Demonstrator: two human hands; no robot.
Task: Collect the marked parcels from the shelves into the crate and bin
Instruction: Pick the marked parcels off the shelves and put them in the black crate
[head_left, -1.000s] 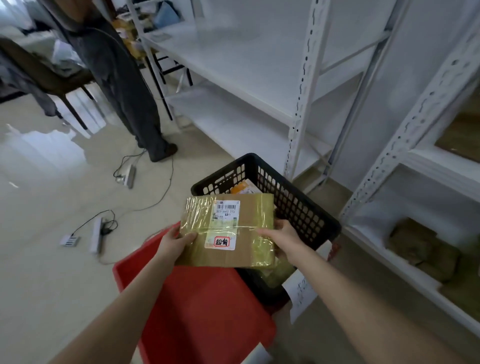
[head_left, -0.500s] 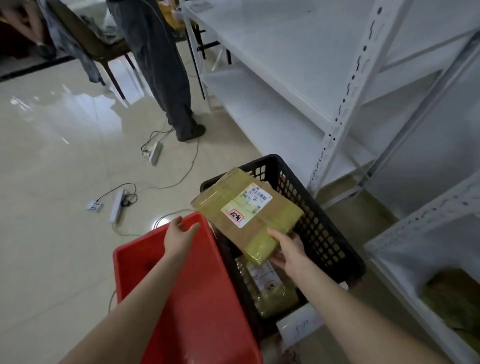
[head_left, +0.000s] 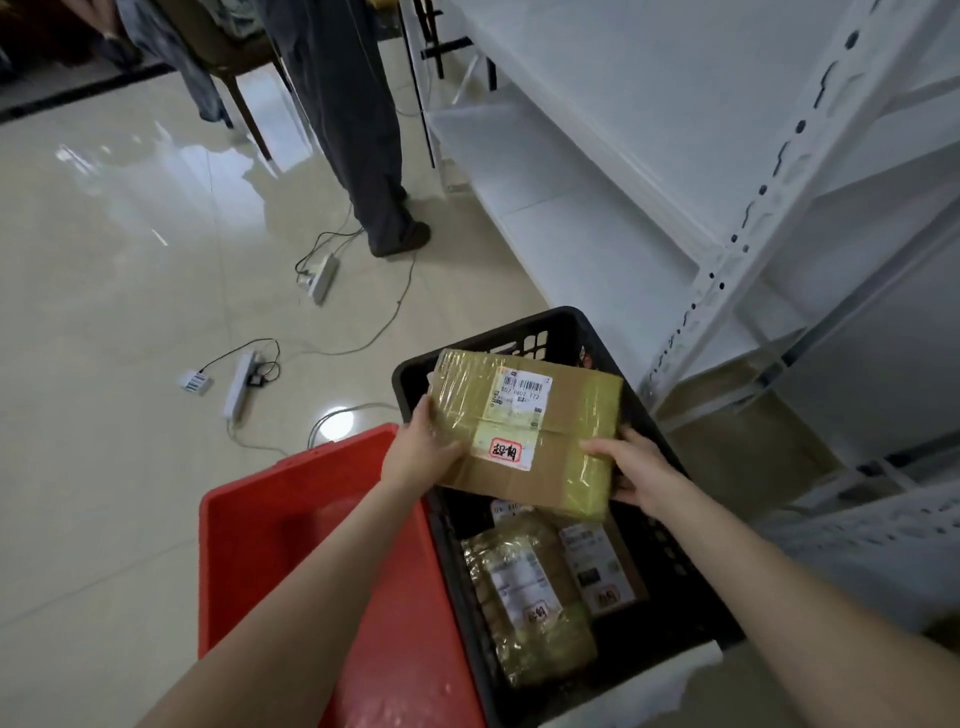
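A brown cardboard parcel (head_left: 524, 426) wrapped in yellowish tape, with a barcode label and a red-marked sticker, hangs over the black slotted crate (head_left: 566, 332). My left hand (head_left: 423, 449) grips its left edge and my right hand (head_left: 631, 467) grips its right edge. Inside the crate lie a tape-wrapped parcel (head_left: 524, 597) and a brown parcel (head_left: 597, 566), both with labels and red marks. A red bin (head_left: 291, 519) stands directly to the left of the crate, and its inside looks bare.
White metal shelving (head_left: 727, 249) rises on the right, close behind the crate. A person's leg (head_left: 363, 130) stands on the glossy tiled floor ahead. Power strips (head_left: 322, 275) and cables (head_left: 363, 338) lie on the floor beyond the bin. A chair (head_left: 228, 47) is at the far left.
My left hand has come back onto the parcel, which only the right hand held half a second ago. The parcel has turned level and sunk lower over the crate.
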